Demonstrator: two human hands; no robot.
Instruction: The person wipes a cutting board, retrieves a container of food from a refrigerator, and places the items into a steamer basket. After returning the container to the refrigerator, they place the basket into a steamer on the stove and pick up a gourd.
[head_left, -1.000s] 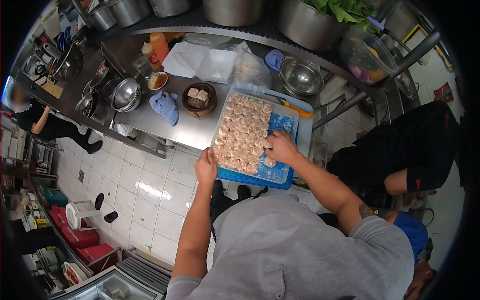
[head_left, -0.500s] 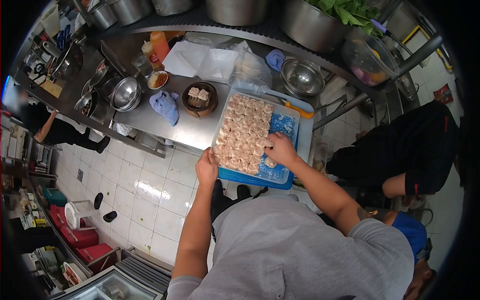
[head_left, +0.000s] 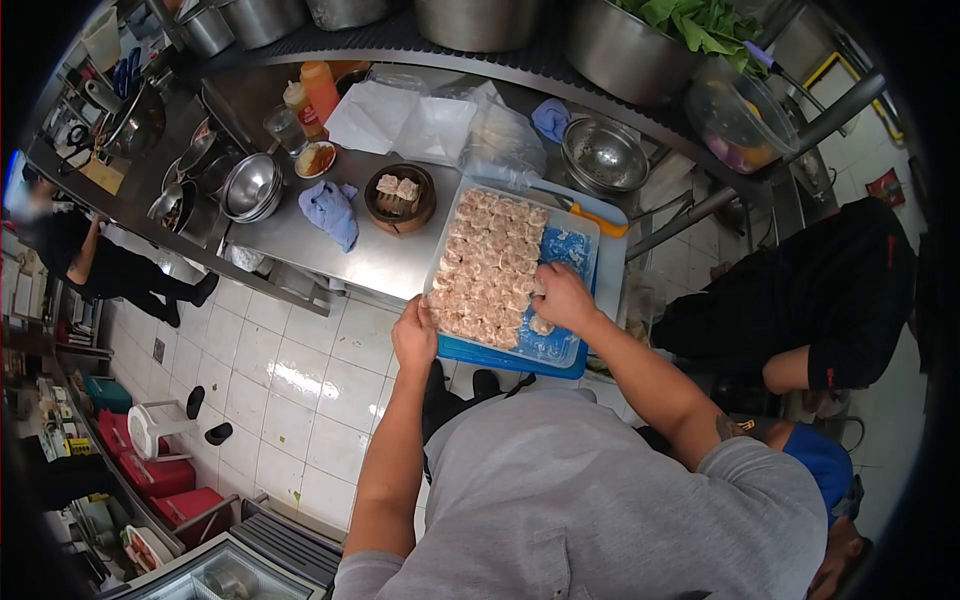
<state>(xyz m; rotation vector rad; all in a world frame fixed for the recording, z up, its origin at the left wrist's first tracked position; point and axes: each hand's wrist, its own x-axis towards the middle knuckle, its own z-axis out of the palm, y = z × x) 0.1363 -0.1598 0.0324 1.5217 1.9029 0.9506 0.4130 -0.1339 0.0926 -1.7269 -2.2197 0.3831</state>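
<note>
A shallow translucent tray (head_left: 592, 262) holds tight rows of shumai dumplings (head_left: 490, 265), with its bare blue-looking strip on the right. My left hand (head_left: 414, 335) is closed on the tray's left rim near the front corner. Over the right edge of the rows, my right hand (head_left: 566, 300) has its fingertips pinched at a dumpling; the fingers partly hide it. One loose dumpling (head_left: 541, 325) sits just below that hand. Left of the tray stands a round bamboo steamer (head_left: 401, 222) with a few dumplings inside.
A blue cloth (head_left: 330, 213), metal bowls (head_left: 252, 187), sauce bottles (head_left: 318, 92) and white paper (head_left: 375, 118) lie on the steel counter. An orange-handled knife (head_left: 598, 220) rests behind the tray. A shelf with pots (head_left: 630, 50) overhangs the back. Co-workers stand left and right.
My right hand's fingertips have shifted slightly among the dumplings at the row edge. My left hand stays on the rim. The person at far left has moved a little.
</note>
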